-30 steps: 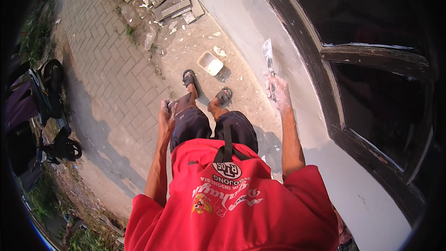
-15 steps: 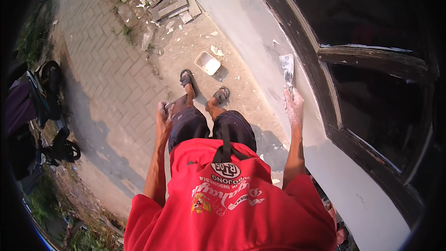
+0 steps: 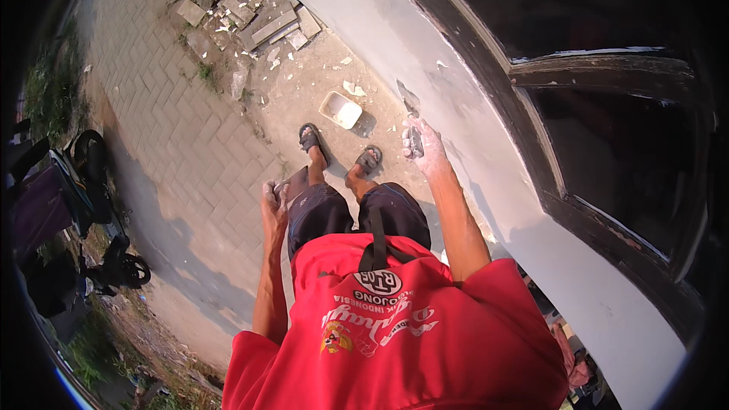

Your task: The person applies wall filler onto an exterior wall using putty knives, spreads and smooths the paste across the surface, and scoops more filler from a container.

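My right hand, dusted white, is closed round the handle of a putty knife. The blade points away from me, close in front of the grey-white wall; whether it touches cannot be told. My left hand, also whitened, hangs with curled fingers beside my left thigh. A flat brownish piece shows between those fingers and my leg; its kind is unclear. On the ground beyond my feet stands a pale, squarish tub with white material inside.
Dark wooden window frames with dark panes border the wall on the right. Broken boards or tiles lie piled far ahead, with pale scraps around. Paving runs along the left, where a parked motorbike stands.
My right hand has swung left and down from the upper wall with the putty knife, which now tilts to the left. The left hand stays by my thigh.
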